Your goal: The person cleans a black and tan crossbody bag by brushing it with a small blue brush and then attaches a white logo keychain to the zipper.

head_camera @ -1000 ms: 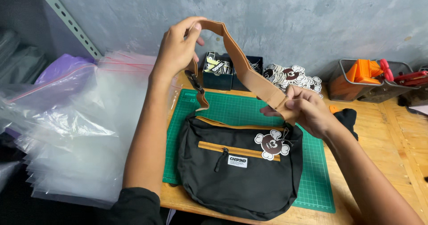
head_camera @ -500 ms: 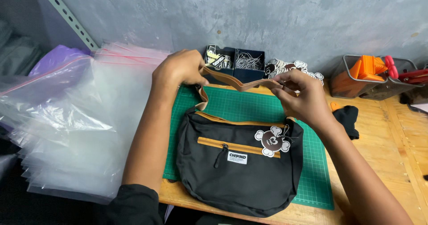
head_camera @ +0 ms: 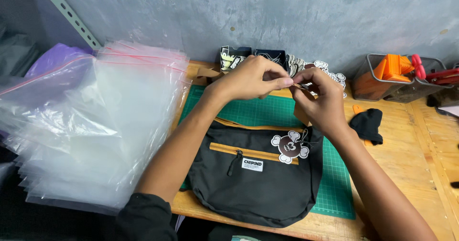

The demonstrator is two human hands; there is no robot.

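Observation:
A black shoulder bag (head_camera: 258,179) with tan zipper trim and a white-and-brown tag charm (head_camera: 289,147) lies on a green cutting mat (head_camera: 334,188). Above its far edge my left hand (head_camera: 248,78) and my right hand (head_camera: 320,100) meet, both pinching the folded tan strap (head_camera: 300,112) between fingertips. Most of the strap is hidden behind my hands; a tan piece (head_camera: 205,73) shows left of my left wrist.
A thick stack of clear zip bags (head_camera: 95,126) fills the left. Small boxes (head_camera: 248,57) and a pile of white-and-brown tags (head_camera: 330,71) line the wall. Wire baskets with orange and red tools (head_camera: 397,76) sit at right, a black cloth (head_camera: 367,124) beside the mat.
My hands came down and together: the strap, first held up high in a loop, is now gathered small between both hands above the bag.

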